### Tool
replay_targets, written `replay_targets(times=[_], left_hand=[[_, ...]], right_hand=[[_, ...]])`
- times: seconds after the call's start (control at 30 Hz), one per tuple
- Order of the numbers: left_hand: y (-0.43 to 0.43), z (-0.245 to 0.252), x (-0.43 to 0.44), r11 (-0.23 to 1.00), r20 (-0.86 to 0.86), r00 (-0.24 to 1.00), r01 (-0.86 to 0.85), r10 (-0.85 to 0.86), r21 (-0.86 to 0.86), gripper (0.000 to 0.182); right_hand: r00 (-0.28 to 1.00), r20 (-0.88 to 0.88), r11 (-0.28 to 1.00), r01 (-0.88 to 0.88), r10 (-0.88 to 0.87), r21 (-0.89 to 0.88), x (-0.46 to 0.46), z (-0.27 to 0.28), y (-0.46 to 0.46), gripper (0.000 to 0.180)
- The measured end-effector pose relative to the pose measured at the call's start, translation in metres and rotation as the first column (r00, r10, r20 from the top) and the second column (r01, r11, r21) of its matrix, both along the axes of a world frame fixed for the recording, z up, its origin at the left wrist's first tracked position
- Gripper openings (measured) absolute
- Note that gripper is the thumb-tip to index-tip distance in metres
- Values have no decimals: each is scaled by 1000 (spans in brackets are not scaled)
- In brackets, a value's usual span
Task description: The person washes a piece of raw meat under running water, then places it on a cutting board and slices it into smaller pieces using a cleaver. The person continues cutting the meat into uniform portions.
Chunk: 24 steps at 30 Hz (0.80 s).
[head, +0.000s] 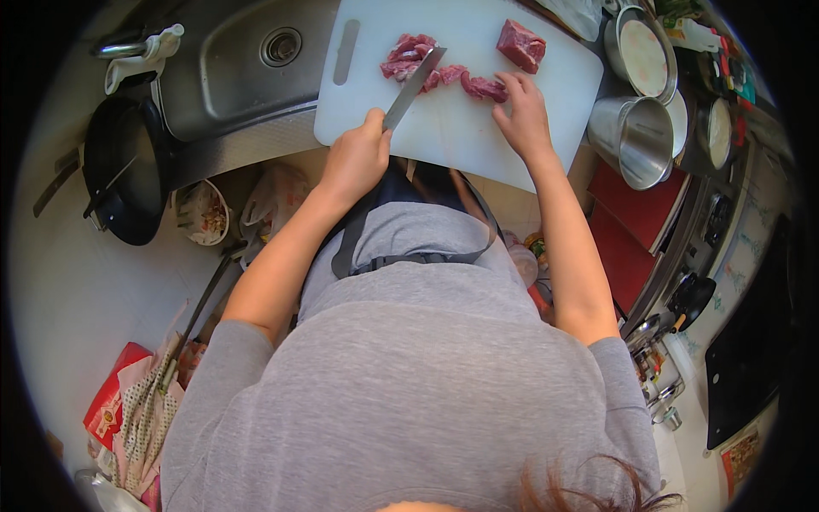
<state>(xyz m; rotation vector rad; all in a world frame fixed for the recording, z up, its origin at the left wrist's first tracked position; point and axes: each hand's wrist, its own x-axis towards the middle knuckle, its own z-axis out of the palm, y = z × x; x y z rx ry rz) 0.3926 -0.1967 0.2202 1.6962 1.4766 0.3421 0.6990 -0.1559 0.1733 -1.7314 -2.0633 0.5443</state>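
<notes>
My left hand (358, 157) is closed around the handle of a kitchen knife (413, 89), whose blade points up and right over a white plastic cutting board (461, 141). The blade's far part lies across a pile of cut raw red meat (409, 54). Small meat pieces (452, 73) lie just right of the blade. My right hand (521, 115) is at the right end of a strip of meat (483, 88), thumb and fingers apart; whether it touches the strip is not clear. A thick block of raw meat (521, 46) sits beyond the right hand.
A steel sink (224, 77) with a faucet (137, 51) adjoins the board on the left. Metal bowls (668, 64) and a steel pot (630, 137) stand close to its right edge. A black pan (128, 173) hangs at far left, above a waste bin (202, 211).
</notes>
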Motion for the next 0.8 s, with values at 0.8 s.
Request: replay_targets(times=[0.8], left_hand=[[19,-3,8,995,-24,995,101,-101,-24,18]], right_hand=[[970,70,973,230,-232,27,-56,-2,-2,39]])
